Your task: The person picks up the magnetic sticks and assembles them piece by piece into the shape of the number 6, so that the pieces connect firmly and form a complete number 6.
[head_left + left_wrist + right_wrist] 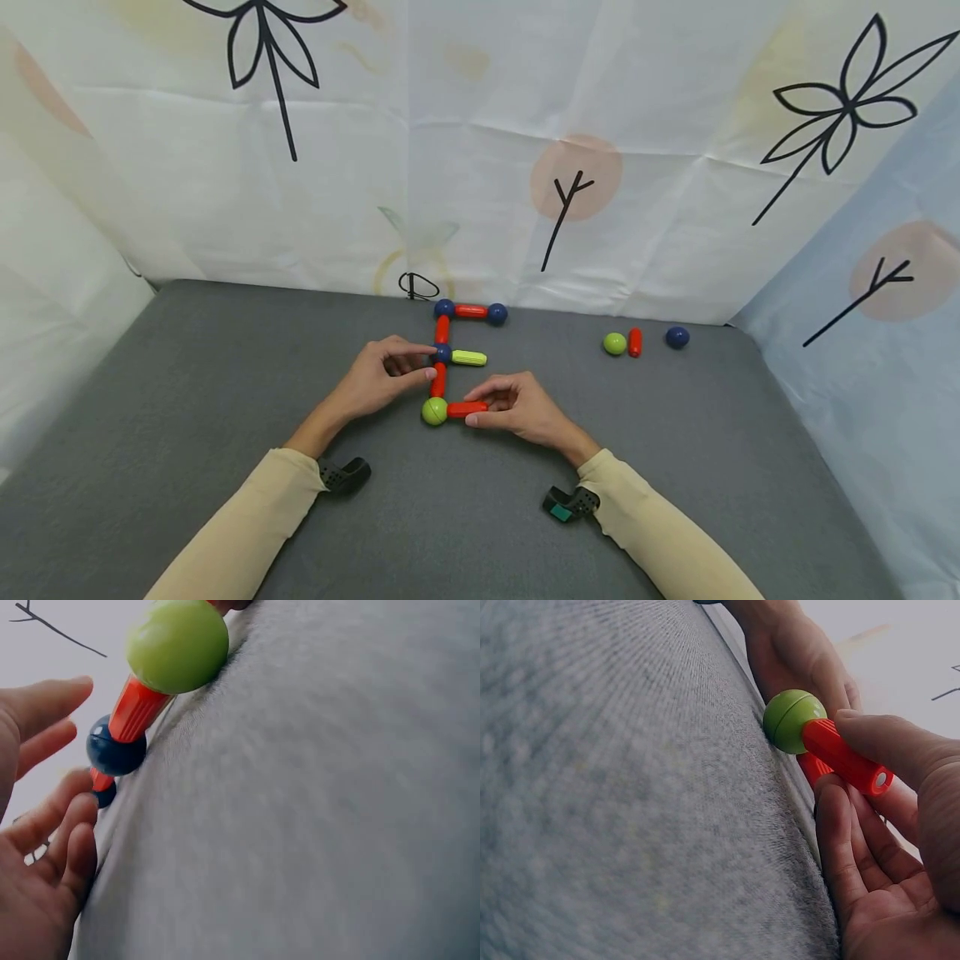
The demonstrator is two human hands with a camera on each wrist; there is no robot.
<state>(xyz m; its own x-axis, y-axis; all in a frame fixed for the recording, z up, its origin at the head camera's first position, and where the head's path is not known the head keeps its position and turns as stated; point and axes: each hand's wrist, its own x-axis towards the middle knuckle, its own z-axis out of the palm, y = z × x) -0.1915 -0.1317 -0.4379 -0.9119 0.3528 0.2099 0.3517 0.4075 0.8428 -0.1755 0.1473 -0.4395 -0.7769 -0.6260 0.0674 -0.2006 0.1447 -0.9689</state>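
While the right hand [525, 410] pinches the held red rod [457, 410] between thumb and fingertips, that rod's left end meeting the joined green ball [434, 411], the left hand [378, 379] lies beyond and left of this ball, its fingers relaxed and gripping nothing, index fingertip at the middle blue ball [444, 353]. A chain runs away from the joined green ball: near red rod [438, 382], middle blue ball with a yellow-green rod [469, 358] jutting right, far red rod [442, 329], corner blue ball [445, 309], then a top red rod [471, 312] leading right to the end blue ball [497, 313]. A twist or tug by the right hand could part the held red rod from the joined green ball, since only its tip meets it; a sideways shove might swing the chain askew, the left hand seeming to steady it only lightly. Well right of the joined green ball, and farther back, lie a loose green ball [615, 343], loose red rod [635, 342] and loose blue ball [677, 337], which might roll if knocked. Beneath the joined green ball spreads a grey, fabric-textured table [225, 375]; behind it hangs a white backdrop [480, 100] with black plant outlines and peach discs.
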